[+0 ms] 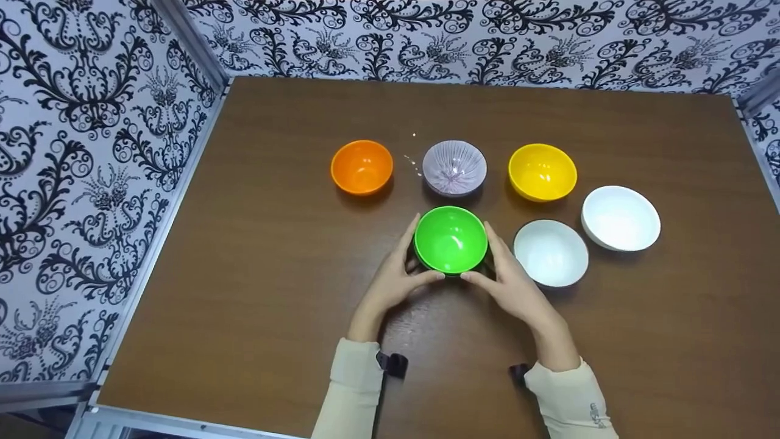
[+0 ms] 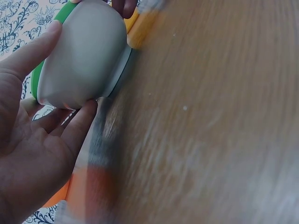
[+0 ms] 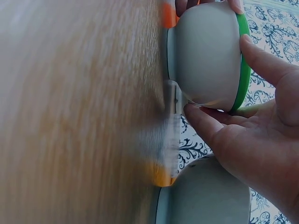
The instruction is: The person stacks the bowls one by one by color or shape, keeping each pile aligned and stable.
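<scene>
A green bowl (image 1: 451,239) sits nested in a white bowl (image 2: 88,56), whose wall hides all but the green rim in both wrist views. My left hand (image 1: 399,274) grips the pair from the left, thumb at the near side and fingers along the wall. On the opposite side my right hand (image 1: 512,280) holds it the same way, with its thumb (image 3: 264,60) near the rim. The white bowl's foot is at the tabletop; whether it touches I cannot tell. Just right of my right hand stands another white bowl (image 1: 551,253).
Behind the held bowls stand an orange bowl (image 1: 362,167), a pale purple streaked bowl (image 1: 454,168) and a yellow bowl (image 1: 542,172). A larger white bowl (image 1: 620,218) is at the right. Small white specks (image 1: 414,163) lie on the brown table (image 1: 262,274). Patterned panels (image 1: 426,42) border it.
</scene>
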`<action>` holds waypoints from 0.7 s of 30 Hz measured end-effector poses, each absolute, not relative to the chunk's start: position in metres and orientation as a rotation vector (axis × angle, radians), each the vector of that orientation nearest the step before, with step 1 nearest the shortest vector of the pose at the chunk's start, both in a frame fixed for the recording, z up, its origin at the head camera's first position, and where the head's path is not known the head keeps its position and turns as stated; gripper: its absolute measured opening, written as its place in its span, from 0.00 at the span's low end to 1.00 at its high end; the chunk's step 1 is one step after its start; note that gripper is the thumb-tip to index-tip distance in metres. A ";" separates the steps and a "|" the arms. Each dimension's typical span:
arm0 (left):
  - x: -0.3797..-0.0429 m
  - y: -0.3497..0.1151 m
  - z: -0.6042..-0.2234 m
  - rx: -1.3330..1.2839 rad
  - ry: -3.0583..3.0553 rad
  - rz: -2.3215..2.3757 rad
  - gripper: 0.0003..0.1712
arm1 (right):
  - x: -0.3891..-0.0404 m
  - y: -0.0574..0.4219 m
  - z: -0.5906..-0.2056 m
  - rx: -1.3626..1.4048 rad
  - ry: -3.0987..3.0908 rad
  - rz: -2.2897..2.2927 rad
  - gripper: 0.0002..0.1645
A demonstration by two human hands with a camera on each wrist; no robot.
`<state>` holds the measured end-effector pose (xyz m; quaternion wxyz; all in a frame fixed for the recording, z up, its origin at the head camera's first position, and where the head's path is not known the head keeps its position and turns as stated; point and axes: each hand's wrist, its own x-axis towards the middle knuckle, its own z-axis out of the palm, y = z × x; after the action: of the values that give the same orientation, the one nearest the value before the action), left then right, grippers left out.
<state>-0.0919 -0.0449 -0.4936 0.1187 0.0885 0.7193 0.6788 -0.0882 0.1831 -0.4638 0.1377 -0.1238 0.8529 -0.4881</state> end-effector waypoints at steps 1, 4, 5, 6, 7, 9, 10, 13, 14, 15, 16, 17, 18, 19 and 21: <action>-0.092 -0.045 -0.494 0.257 2.104 1.984 0.63 | -0.089 0.183 -0.464 -0.357 2.463 -1.415 0.58; -0.093 -0.045 -0.494 0.252 2.109 1.980 0.63 | -0.089 0.183 -0.463 -0.361 2.462 -1.410 0.58; -0.093 -0.045 -0.494 0.253 2.112 1.979 0.63 | -0.089 0.183 -0.463 -0.360 2.463 -1.408 0.58; -0.093 -0.045 -0.494 0.258 2.115 1.979 0.63 | -0.088 0.183 -0.462 -0.357 2.462 -1.406 0.58; -0.093 -0.045 -0.494 0.259 2.125 1.971 0.63 | -0.089 0.183 -0.462 -0.354 2.460 -1.407 0.58; -0.093 -0.046 -0.494 0.260 2.137 1.961 0.63 | -0.089 0.183 -0.462 -0.354 2.455 -1.406 0.58; -0.093 -0.046 -0.493 0.260 2.143 1.957 0.63 | -0.088 0.182 -0.462 -0.356 2.452 -1.406 0.58; -0.093 -0.046 -0.493 0.255 2.159 1.947 0.63 | -0.088 0.182 -0.461 -0.360 2.452 -1.406 0.58; -0.093 -0.046 -0.493 0.257 2.161 1.946 0.63 | -0.088 0.183 -0.461 -0.359 2.456 -1.405 0.58; -0.093 -0.046 -0.493 0.261 2.160 1.947 0.63 | -0.088 0.183 -0.460 -0.354 2.459 -1.404 0.57; -0.093 -0.045 -0.493 0.263 2.161 1.946 0.63 | -0.088 0.183 -0.460 -0.352 2.460 -1.403 0.57; -0.094 -0.045 -0.493 0.263 2.161 1.945 0.63 | -0.088 0.183 -0.460 -0.348 2.462 -1.400 0.57; -0.094 -0.045 -0.493 0.263 2.158 1.944 0.62 | -0.088 0.183 -0.459 -0.346 2.463 -1.397 0.57; -0.094 -0.045 -0.493 0.264 2.157 1.943 0.62 | -0.087 0.184 -0.459 -0.346 2.464 -1.394 0.57; -0.093 -0.045 -0.493 0.262 2.152 1.942 0.62 | -0.087 0.184 -0.459 -0.340 2.462 -1.389 0.57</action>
<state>-0.0933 -0.0450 -0.4934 0.1154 0.0893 0.7345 0.6627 -0.0870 0.1837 -0.4590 0.1467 -0.1182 0.8554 -0.4825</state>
